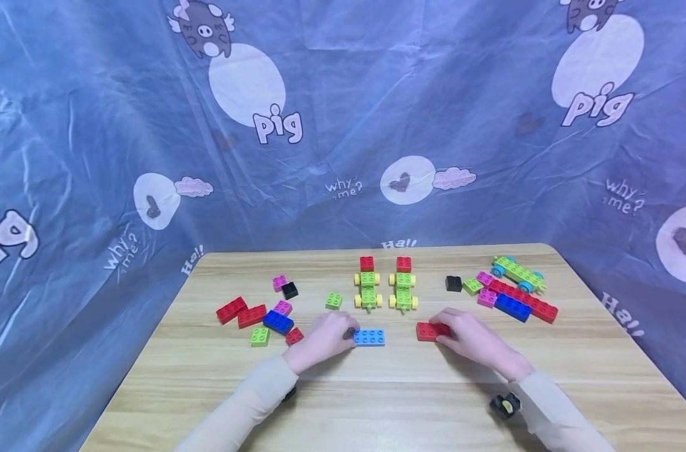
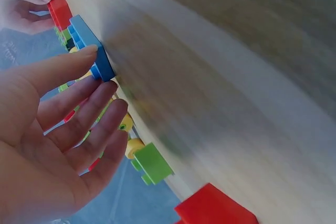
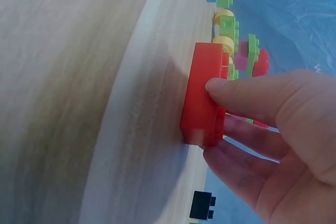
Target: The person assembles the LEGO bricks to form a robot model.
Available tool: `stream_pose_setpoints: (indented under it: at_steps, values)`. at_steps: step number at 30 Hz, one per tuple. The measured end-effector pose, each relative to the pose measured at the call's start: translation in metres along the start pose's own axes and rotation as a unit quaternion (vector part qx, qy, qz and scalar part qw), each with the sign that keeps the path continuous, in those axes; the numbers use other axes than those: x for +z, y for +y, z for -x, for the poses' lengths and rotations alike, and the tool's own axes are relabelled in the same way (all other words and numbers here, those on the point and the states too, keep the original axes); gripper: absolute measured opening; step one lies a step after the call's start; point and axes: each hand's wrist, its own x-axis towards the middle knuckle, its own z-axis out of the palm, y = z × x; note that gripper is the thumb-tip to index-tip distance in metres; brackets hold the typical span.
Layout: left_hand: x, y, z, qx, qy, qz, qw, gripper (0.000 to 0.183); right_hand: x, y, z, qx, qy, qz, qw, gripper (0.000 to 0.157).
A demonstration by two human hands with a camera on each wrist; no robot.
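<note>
Bears bricks [image 1: 278, 322] toward left edge of the wooden desk [image 1: 399, 402], yellow-wheeled builds [image 1: 403, 295] near far edge. Carries light-blue brick [image 1: 369, 338] mid-desk, blue-wheeled car [image 1: 515, 272] by far right corner.

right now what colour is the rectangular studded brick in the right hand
The rectangular brick is red, clearest in the right wrist view.

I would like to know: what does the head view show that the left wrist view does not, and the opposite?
Only the head view shows the leftmost red brick, the left dark blue brick and the "pig" lettering. 
Only the left wrist view shows the palm of the left hand. 
Both show the light blue brick at that hand, the right hand at another red brick, and yellow wheels.
</note>
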Motion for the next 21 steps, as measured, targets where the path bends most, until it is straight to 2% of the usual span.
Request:
stream_pose_setpoints:
  at_steps: [3, 10, 21]
  values:
    - [0.001, 0.0, -0.003, 0.007, 0.004, 0.009, 0.9999, 0.025, 0.001, 0.0, -0.002, -0.001, -0.002, -0.005, 1.0, 0.027]
    - [0.003, 0.005, -0.011, -0.019, -0.019, 0.013, 0.9996, 0.026, 0.002, -0.003, -0.007, -0.003, -0.011, -0.012, 1.0, 0.026]
    - [0.006, 0.013, -0.023, -0.028, -0.018, 0.017, 0.9993, 0.025, 0.005, -0.007, -0.012, 0.005, -0.021, -0.023, 1.0, 0.026]
